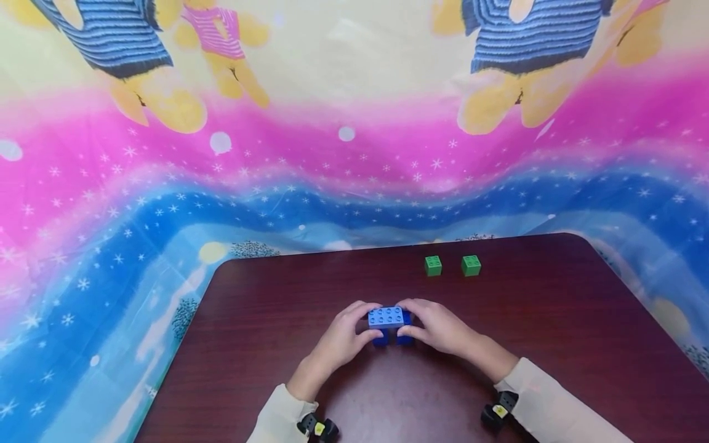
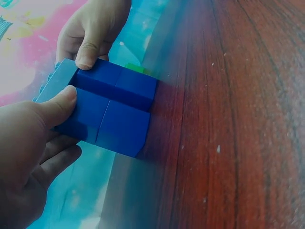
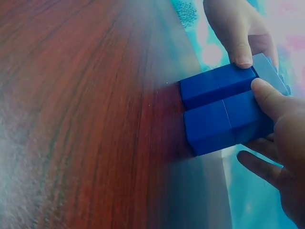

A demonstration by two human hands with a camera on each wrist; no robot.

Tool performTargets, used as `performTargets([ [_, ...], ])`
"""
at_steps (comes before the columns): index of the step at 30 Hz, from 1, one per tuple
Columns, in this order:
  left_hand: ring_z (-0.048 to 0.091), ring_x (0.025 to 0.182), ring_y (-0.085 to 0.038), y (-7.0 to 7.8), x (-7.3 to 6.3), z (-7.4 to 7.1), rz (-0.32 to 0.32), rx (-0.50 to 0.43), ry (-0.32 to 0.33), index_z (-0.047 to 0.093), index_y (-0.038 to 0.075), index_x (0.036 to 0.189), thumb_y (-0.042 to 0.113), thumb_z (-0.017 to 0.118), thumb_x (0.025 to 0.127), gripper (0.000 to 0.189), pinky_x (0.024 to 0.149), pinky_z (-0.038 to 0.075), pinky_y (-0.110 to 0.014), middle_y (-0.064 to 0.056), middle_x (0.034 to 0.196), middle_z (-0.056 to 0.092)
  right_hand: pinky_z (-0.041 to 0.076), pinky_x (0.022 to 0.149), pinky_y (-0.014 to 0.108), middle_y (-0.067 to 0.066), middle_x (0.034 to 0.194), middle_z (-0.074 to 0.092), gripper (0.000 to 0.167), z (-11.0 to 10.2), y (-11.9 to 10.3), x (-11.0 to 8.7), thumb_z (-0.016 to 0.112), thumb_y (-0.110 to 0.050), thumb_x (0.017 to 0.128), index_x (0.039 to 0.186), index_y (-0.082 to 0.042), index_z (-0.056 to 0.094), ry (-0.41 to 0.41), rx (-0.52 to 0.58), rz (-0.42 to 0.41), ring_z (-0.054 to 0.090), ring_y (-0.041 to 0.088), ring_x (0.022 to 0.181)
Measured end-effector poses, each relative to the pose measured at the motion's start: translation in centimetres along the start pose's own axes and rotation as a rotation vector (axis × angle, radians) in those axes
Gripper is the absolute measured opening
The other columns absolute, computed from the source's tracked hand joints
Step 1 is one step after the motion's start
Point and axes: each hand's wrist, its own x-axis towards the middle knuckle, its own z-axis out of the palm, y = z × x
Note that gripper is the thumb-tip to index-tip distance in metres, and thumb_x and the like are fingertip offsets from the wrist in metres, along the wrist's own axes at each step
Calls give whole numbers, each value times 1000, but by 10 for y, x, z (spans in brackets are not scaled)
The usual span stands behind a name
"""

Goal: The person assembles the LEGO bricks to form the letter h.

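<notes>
A light-blue toy brick (image 1: 384,317) with two rows of studs lies across the tops of two dark blue brick stacks, like a small bridge standing on the table. My left hand (image 1: 342,337) grips the left end, its thumb on the front near the joint of the left stack (image 2: 123,126). At the other end, my right hand (image 1: 442,327) holds the bridge the same way, thumb against the upper part of the right stack (image 3: 209,126). A narrow gap runs between the stacks. Fingers behind the bricks are partly hidden.
Two green bricks (image 1: 433,266) stand apart near the back edge of the dark wooden table (image 1: 266,320). Behind the table hangs a patterned cloth (image 1: 332,160) in pink and blue. Each wrist carries a black strapped device (image 1: 500,410).
</notes>
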Motion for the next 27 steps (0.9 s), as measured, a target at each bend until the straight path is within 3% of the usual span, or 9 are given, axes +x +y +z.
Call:
performTargets([
  [9, 62, 106, -10, 2, -2, 2, -10, 26, 13, 60, 17, 138, 22, 77, 92, 49, 97, 55, -34, 3, 121, 64, 59, 83, 28, -2, 117, 69, 47, 3, 4, -1, 79, -33, 90, 131, -14, 63, 32, 93, 8, 62, 8, 92],
  [14, 63, 108, -11, 1, -3, 2, -2, 33, 18, 60, 16, 139, 23, 77, 92, 51, 97, 55, -34, 2, 124, 65, 59, 82, 28, -3, 115, 69, 47, 3, 3, -1, 79, -34, 91, 130, -14, 64, 39, 77, -4, 61, 7, 91],
  [21, 63, 109, -12, -1, -2, 6, 30, -34, 39, 58, 10, 141, 24, 78, 91, 55, 93, 56, -31, -2, 129, 63, 58, 78, 26, -4, 111, 69, 45, 4, 5, -3, 79, -35, 90, 127, -14, 64, 61, 65, -15, 61, 8, 87],
  [27, 62, 103, -11, -3, -2, 9, 26, -64, 61, 59, 11, 142, 26, 75, 93, 53, 90, 57, -29, 0, 123, 61, 58, 78, 26, -4, 111, 69, 45, 4, 3, -2, 79, -35, 91, 127, -13, 64, 62, 62, -12, 61, 7, 88],
])
